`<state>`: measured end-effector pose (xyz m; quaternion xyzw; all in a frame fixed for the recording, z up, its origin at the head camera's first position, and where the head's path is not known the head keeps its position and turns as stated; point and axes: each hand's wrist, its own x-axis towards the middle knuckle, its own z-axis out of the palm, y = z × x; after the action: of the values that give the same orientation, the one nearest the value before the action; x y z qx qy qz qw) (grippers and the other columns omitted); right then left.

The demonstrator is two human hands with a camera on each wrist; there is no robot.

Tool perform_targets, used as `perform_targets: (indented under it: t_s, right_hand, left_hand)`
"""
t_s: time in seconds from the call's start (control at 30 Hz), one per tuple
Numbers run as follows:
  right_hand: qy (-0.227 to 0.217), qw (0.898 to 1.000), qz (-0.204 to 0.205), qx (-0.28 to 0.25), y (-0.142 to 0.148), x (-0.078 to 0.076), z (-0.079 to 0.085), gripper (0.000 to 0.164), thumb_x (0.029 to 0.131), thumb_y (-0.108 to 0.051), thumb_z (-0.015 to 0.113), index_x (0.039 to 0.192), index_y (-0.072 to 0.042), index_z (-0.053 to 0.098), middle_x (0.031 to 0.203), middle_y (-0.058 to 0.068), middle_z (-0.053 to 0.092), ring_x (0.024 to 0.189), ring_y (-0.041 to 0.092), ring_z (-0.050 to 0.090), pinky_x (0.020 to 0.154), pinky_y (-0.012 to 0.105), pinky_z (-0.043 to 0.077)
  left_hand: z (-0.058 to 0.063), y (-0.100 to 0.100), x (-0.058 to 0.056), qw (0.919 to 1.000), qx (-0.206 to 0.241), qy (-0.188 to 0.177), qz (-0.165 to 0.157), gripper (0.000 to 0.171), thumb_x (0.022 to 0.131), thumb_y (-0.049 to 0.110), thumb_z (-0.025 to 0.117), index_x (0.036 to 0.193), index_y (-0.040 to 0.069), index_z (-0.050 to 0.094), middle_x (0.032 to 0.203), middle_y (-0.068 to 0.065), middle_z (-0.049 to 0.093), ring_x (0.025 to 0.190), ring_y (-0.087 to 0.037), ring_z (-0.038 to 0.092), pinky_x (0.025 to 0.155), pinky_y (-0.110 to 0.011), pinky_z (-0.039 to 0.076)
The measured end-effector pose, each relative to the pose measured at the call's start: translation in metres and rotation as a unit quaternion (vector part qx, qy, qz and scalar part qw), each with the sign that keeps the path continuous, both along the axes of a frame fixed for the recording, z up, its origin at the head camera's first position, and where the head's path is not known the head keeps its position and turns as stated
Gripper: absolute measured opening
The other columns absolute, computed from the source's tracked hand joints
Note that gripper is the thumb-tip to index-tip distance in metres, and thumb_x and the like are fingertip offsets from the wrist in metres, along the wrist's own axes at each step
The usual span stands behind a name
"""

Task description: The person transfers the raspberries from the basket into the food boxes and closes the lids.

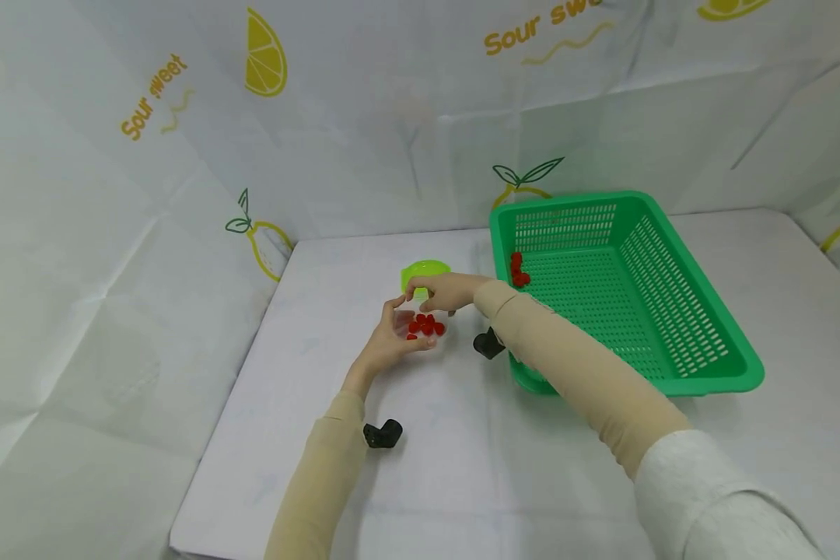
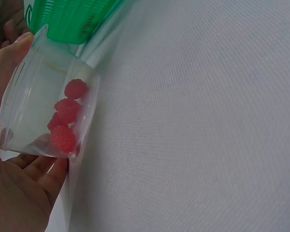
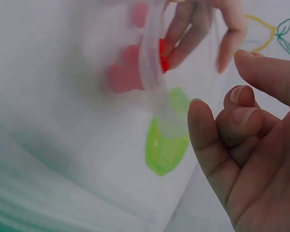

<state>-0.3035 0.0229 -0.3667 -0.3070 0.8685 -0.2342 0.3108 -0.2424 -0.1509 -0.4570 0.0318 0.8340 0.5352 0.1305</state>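
Observation:
My left hand [image 1: 385, 342] holds a clear plastic cup [image 2: 36, 92], its thumb at the rim and its other fingers along the opposite side. Several red raspberries [image 2: 67, 110] lie inside, against the cup's wall. Just beyond the cup is my right hand [image 1: 451, 292], its fingers bent. In the right wrist view, nothing shows between its thumb and fingers [image 3: 208, 133], which are beside the cup's rim. Behind both hands lies a bright yellow-green dish or lid [image 1: 425, 269], partly covered by the right hand; its exact kind is unclear.
To the right stands a green slotted plastic basket [image 1: 707, 327], with a few raspberries [image 1: 518, 270] by its left wall. My right forearm crosses over its near left corner. A black device [image 1: 383, 434] sits at the left wrist. Printed white cloth [image 1: 364, 155] hangs behind the table.

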Motion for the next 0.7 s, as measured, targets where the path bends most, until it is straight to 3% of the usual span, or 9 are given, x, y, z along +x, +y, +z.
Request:
perform_targets:
  t_s: [0.13, 0.23, 0.47, 0.7]
  right_hand:
    - [0.033, 0.999, 0.011, -0.007, 0.006, 0.001, 0.014, 0.029, 0.095, -0.022, 0.052, 0.124, -0.022, 0.045, 0.090, 0.010, 0.056, 0.074, 0.020, 0.052, 0.069, 0.029, 0.050]
    - [0.054, 0.998, 0.013, -0.022, 0.014, 0.001, 0.023, 0.027, 0.095, -0.022, 0.053, 0.121, -0.022, 0.048, 0.078, 0.004, 0.051, 0.068, 0.017, 0.049, 0.064, 0.026, 0.046]
    - [0.076, 0.995, -0.018, -0.065, 0.044, 0.000, 0.033, 0.028, 0.093, -0.024, 0.057, 0.120, -0.025, 0.049, 0.083, 0.006, 0.052, 0.069, 0.020, 0.049, 0.063, 0.027, 0.043]
    - [0.106, 0.982, -0.094, -0.129, 0.079, -0.004, 0.030, 0.034, 0.092, -0.029, 0.058, 0.125, -0.026, 0.050, 0.090, 0.007, 0.049, 0.078, 0.022, 0.048, 0.068, 0.031, 0.042]
  left_hand:
    - [-0.001, 0.000, 0.000, 1.0000, 0.002, 0.004, 0.003, 0.099, 0.068, 0.042, 0.081, 0.142, 0.029, 0.018, 0.141, -0.004, 0.042, 0.135, -0.022, 0.038, 0.110, -0.044, 0.035]
    - [-0.002, 0.000, 0.000, 1.0000, 0.000, 0.004, 0.004, 0.098, 0.069, 0.041, 0.080, 0.143, 0.029, 0.017, 0.141, -0.003, 0.042, 0.135, -0.022, 0.039, 0.110, -0.044, 0.035]
    - [-0.003, 0.001, 0.001, 1.0000, 0.001, 0.000, 0.006, 0.098, 0.070, 0.039, 0.080, 0.143, 0.028, 0.016, 0.141, -0.003, 0.042, 0.135, -0.022, 0.038, 0.110, -0.044, 0.034]
    - [-0.003, -0.001, 0.000, 1.0000, 0.002, -0.004, 0.007, 0.100, 0.068, 0.042, 0.081, 0.143, 0.029, 0.016, 0.143, -0.002, 0.040, 0.136, -0.022, 0.037, 0.112, -0.043, 0.033]
